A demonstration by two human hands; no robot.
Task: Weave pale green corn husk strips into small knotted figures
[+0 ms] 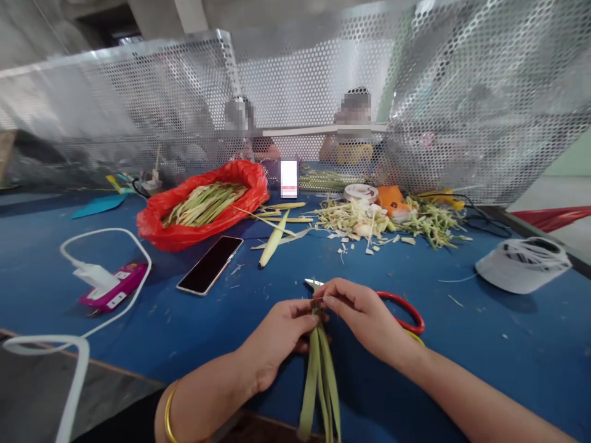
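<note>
My left hand point(293, 323) is closed around a bundle of long green leaf strips point(318, 375), gripping it near its top end. The strips hang down toward the table's front edge. At that top end, my right hand point(353, 304) pinches what looks like a thin thread against the bundle; the strand is too fine to make out well. Partly beneath my right hand lie scissors, with a red handle loop point(409, 314) to its right and a blade tip point(314, 282) showing beyond the fingers.
On the blue table point(258, 320) are a red plastic bag point(184, 232) of leaf strips, a dark-screened phone point(211, 266), a purple power strip point(115, 289) with a white cable, plant scraps point(355, 218), and a white thread spool point(521, 267). Behind a perforated metal screen point(295, 74) sit people.
</note>
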